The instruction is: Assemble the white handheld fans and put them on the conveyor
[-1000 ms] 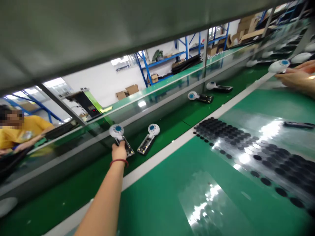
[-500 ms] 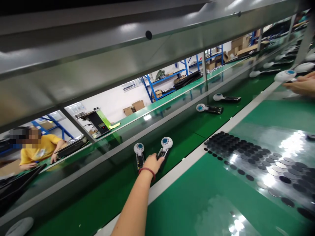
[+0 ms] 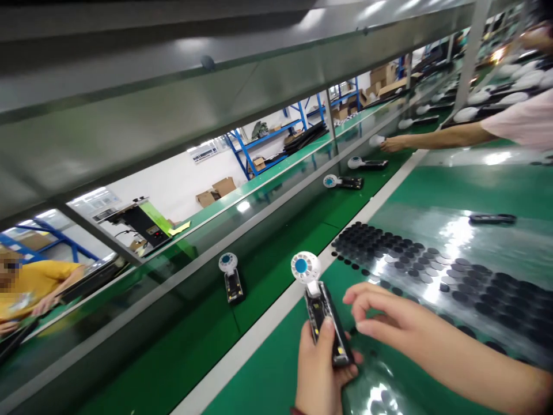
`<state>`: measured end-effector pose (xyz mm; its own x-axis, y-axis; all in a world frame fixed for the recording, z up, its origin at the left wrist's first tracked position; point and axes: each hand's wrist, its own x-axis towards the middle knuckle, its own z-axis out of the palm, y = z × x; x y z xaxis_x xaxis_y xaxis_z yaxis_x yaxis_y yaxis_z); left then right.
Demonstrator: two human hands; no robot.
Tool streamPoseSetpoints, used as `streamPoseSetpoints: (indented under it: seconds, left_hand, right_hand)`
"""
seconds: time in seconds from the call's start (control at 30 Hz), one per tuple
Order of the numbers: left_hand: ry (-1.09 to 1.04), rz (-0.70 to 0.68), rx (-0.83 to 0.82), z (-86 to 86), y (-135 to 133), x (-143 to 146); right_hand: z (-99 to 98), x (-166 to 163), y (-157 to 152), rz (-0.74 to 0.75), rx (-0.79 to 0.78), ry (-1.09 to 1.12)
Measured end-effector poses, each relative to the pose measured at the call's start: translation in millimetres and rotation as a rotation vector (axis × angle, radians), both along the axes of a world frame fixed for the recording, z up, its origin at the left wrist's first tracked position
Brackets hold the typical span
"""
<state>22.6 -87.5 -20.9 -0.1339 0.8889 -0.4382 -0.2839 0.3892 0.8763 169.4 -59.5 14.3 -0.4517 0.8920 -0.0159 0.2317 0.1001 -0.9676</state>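
Observation:
My left hand (image 3: pixel 317 369) grips a small hand-held fan (image 3: pixel 317 308) by its open black handle, white round head with a blue centre pointing away from me, above the green bench (image 3: pixel 453 184). My right hand (image 3: pixel 380 314) hovers just right of the handle, fingers curled in a pinch; I cannot make out anything between them. A clear sheet of several black round pads (image 3: pixel 415 259) lies on the bench right beside my right hand. Another fan (image 3: pixel 231 279) lies on the dark green conveyor belt (image 3: pixel 276 253) to the left.
Two more fans (image 3: pixel 343 182) (image 3: pixel 367 163) ride the belt farther along, where a co-worker's arm (image 3: pixel 436 138) reaches onto it. A black part (image 3: pixel 492 218) lies on the bench. A grey metal shelf (image 3: pixel 173 86) hangs overhead. A person in yellow (image 3: pixel 26 288) works across the line.
My left hand has picked one of the two fans off the belt and brought it back over the bench. My right hand has come into view beside it.

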Motion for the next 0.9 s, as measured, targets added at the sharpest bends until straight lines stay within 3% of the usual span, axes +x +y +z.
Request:
streamPoseSetpoints:
  seconds: [0.1,0.2,0.3,0.6,0.9]
  left_hand:
    - [0.163,0.035,-0.028,-19.4,-14.1,11.8]
    - [0.430,0.046,0.044,-31.8,-19.8,16.1]
    - [0.552,0.084,0.085,-36.4,-23.3,16.9]
    - [0.746,0.111,0.068,-40.1,-28.2,16.3]
    - [0.899,0.063,0.024,-30.3,-27.9,20.0]
  right_hand:
    - [3.2,-10.8,13.4,0.097,-0.147,0.100]
    - [0.2,-15.8,17.4,0.054,-0.174,0.136]
    - [-1.0,-14.7,18.6,0.056,-0.198,0.150]
    - [17.7,-6.7,9.8,0.049,0.080,-0.358]
    - [19.7,-12.9,5.7,0.050,0.158,-0.509]
